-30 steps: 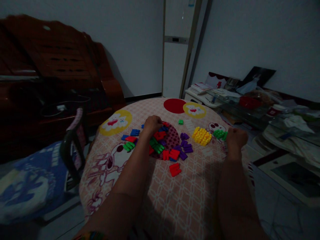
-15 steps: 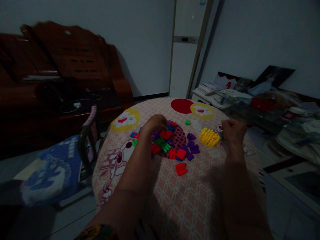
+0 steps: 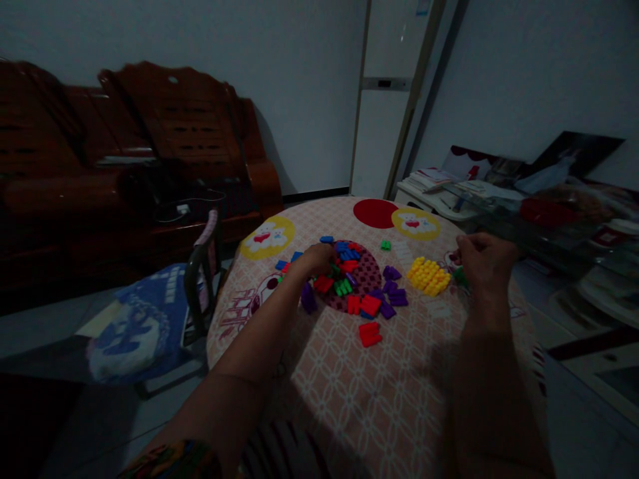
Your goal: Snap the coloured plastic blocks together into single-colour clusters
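My left hand (image 3: 319, 258) reaches into a mixed pile of plastic building blocks, its fingers bent down and partly hidden. A dark green block (image 3: 335, 270) shows right at its fingertips. Around it lie blue blocks (image 3: 348, 251), a red block (image 3: 323, 285), a light green block (image 3: 343, 287) and a purple block (image 3: 308, 298). Over the right side of the table is my right hand (image 3: 486, 261), fingers curled in with thumb and forefinger together; whatever they pinch is too small or dark to name. Green blocks (image 3: 460, 276) sit just below it, beside a cluster of yellow blocks (image 3: 428, 276).
Purple blocks (image 3: 394, 293), red blocks (image 3: 370, 334), white blocks (image 3: 439, 309) and a lone green block (image 3: 385, 245) lie on the patterned tablecloth (image 3: 349, 399). A chair (image 3: 200, 279) stands left; a cluttered glass-topped cabinet (image 3: 499, 206) is at right.
The view has swung left, so everything sits further right. My left hand has dipped lower into the pile, uncovering blocks behind it. My right hand has lifted slightly off the green blocks.
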The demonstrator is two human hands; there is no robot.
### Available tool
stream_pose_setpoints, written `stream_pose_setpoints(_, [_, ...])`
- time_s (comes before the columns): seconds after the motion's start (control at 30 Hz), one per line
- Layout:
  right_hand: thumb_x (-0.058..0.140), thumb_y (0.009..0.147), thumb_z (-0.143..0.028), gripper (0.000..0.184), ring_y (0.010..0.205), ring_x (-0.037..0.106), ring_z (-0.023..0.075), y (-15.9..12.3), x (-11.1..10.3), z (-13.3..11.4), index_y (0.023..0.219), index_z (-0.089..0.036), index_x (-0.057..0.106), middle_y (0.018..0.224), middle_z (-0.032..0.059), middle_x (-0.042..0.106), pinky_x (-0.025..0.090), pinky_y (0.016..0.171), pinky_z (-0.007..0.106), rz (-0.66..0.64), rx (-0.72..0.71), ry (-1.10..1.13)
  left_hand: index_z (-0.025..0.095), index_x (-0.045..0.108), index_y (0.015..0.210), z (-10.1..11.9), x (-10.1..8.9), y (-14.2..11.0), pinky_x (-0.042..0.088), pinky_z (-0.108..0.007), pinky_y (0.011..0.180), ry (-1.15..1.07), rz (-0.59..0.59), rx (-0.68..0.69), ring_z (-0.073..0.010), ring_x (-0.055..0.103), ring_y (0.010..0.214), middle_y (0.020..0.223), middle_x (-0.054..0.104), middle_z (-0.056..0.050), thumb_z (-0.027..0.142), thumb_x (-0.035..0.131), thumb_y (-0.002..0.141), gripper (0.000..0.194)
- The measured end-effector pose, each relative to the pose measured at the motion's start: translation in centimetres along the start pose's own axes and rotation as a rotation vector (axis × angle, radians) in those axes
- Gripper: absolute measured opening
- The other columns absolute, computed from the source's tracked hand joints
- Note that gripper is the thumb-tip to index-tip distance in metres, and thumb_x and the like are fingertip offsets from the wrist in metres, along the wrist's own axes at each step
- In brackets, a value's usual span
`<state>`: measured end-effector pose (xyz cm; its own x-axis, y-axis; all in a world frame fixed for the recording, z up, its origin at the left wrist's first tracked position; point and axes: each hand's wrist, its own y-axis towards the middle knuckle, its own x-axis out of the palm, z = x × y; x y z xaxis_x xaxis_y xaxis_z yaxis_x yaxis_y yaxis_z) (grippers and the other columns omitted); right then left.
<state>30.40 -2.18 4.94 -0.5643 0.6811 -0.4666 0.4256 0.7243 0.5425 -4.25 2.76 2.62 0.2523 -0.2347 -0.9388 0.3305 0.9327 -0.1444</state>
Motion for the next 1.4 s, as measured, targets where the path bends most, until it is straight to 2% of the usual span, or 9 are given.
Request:
stream_pose_setpoints(0.13, [0.059,0.08,-0.039,0.024,0.055,0.062,0.0185,-0.2,0.1,-0.9,0.074,-0.018,0.07,0.064,0.0052,0.068,0.049,0.053,0.029,-0.036,-0.013,0.033,0.018,0.073,0.077,-1.2,-0.8,1.6,0.049,-0.025,0.069,-0.346,0.077,0.024,-0.0172,0.065,0.071,0.073,0.071,0.0,0.012,0.069,0.06,0.018])
stream_pose_setpoints(0.23, [0.06,0.079,-0.039,0.024,0.054,0.06,0.0174,-0.7,1.1,-1.4,0.072,-0.018,0.068,0.064,0.0049,0.068,0.047,0.051,0.028,-0.101,-0.035,0.086,0.016,0.071,0.078,-0.9,0.3,2.3,0.048,-0.023,0.062,-0.713,0.067,0.096,-0.0124,0.06,0.062,0.066,0.068,0.003,0.016,0.07,0.061,0.017])
stream_pose_setpoints(0.33, [0.062,0.078,-0.04,0.026,0.053,0.059,0.0159,-1.9,3.0,-2.4,0.07,-0.016,0.068,0.063,0.0044,0.067,0.045,0.052,0.027,-0.29,-0.064,0.133,0.015,0.069,0.081,0.3,2.4,2.9,0.05,-0.023,0.061,-1.085,0.106,0.149,-0.0118,0.061,0.061,0.069,0.069,0.002,0.023,0.076,0.06,0.024])
stream_pose_setpoints(0.43, [0.063,0.08,-0.042,0.029,0.055,0.059,0.015,-3.7,5.4,-3.9,0.072,-0.015,0.071,0.062,0.003,0.066,0.042,0.053,0.025,-0.539,-0.102,0.164,0.014,0.067,0.081,1.7,4.5,3.4,0.052,-0.025,0.062,-1.295,0.192,0.172,-0.0132,0.063,0.063,0.072,0.071,-0.001,0.027,0.084,0.055,0.034])
stream_pose_setpoints(0.57, [0.066,0.082,-0.044,0.034,0.059,0.059,0.0142,-6.1,8.0,-5.5,0.067,-0.015,0.072,0.056,0.002,0.063,0.038,0.055,0.023,-0.744,-0.14,0.073,0.013,0.067,0.083,3.1,6.0,4.0,0.053,-0.027,0.067,-1.386,0.275,0.214,-0.0146,0.066,0.069,0.079,0.074,-0.003,0.03,0.088,0.053,0.041])
stream_pose_setpoints(0.8, [0.066,0.081,-0.039,0.031,0.048,0.056,0.0122,-7.1,9.5,-5.2,0.059,-0.017,0.065,0.049,0.0002,0.059,0.035,0.048,0.022,-0.829,0.025,-0.048,0.015,0.065,0.08,3.7,5.9,3.6,0.053,-0.024,0.064,-1.484,0.476,0.138,-0.0128,0.065,0.067,0.075,0.07,0.001,0.032,0.088,0.056,0.038])
stream_pose_setpoints(1.17, [0.063,0.082,-0.027,0.025,0.036,0.05,0.01,-6.7,8.5,-6.0,0.06,-0.017,0.061,0.047,-0.0018,0.061,0.034,0.038,0.02,-0.929,0.193,0.164,0.014,0.06,0.077,3.2,5.0,3.1,0.057,-0.024,0.063,-1.83,0.245,-0.03,-0.009,0.06,0.057,0.065,0.063,0.002,0.008,0.067,0.07,0.012])
stream_pose_setpoints(1.3, [0.06,0.085,-0.027,0.024,0.029,0.043,0.0088,-6.6,8.7,-5.6,0.063,-0.018,0.061,0.04,-0.0037,0.055,0.029,0.032,0.018,-0.95,0.224,0.21,0.015,0.061,0.081,3.4,4.8,2.8,0.057,-0.022,0.063,-1.828,0.22,-0.147,-0.0105,0.065,0.065,0.074,0.067,0.0,0.014,0.071,0.077,0.011])
stream_pose_setpoints(1.4, [0.063,0.083,-0.03,0.02,0.03,0.048,0.0091,-6.5,8.9,-5.2,0.067,-0.018,0.06,0.045,-0.0028,0.06,0.029,0.03,0.017,-0.962,0.269,0.328,0.016,0.063,0.084,3.3,4.8,2.5,0.053,-0.018,0.059,-1.772,0.171,-0.142,-0.0086,0.064,0.065,0.075,0.066,0.001,0.017,0.082,0.072,0.022])
